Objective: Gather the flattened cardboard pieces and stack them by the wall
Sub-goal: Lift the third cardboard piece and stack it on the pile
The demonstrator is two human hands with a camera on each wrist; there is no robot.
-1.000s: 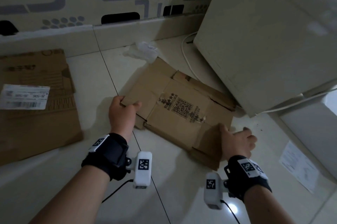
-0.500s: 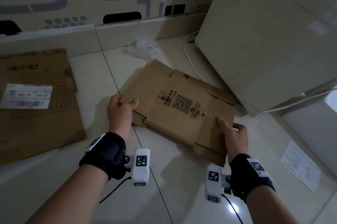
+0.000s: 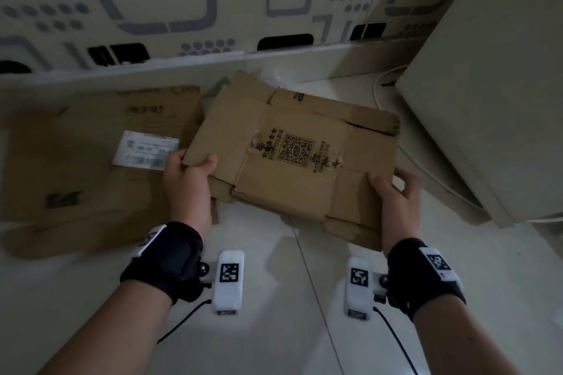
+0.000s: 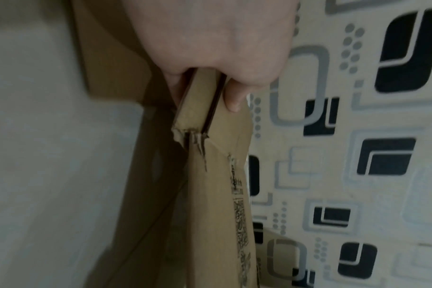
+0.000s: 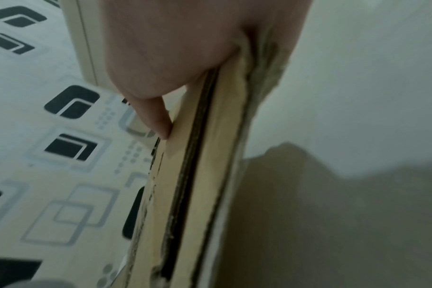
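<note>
A flattened brown cardboard box (image 3: 292, 158) with a printed QR code hangs above the floor between both hands. My left hand (image 3: 189, 179) grips its near left corner, thumb on top. My right hand (image 3: 396, 194) pinches its right edge, thumb on top. In the left wrist view my left hand (image 4: 210, 58) clamps the folded cardboard (image 4: 217, 185) edge-on. In the right wrist view the thumb of my right hand (image 5: 160, 58) presses on the layered cardboard (image 5: 205, 175). A larger flattened cardboard (image 3: 88, 158) with a white shipping label (image 3: 144, 153) lies on the floor by the wall, left of the held piece.
A patterned wall (image 3: 213, 2) with a pale baseboard (image 3: 182, 69) runs across the back. A big cream cabinet (image 3: 493, 94) stands at right, with a white cable (image 3: 379, 91) beside it. Pale floor tiles (image 3: 289, 329) lie in front.
The QR-code cardboard has come up off the floor and moved left toward the larger piece. My right hand has shifted from its near corner to grip the right edge.
</note>
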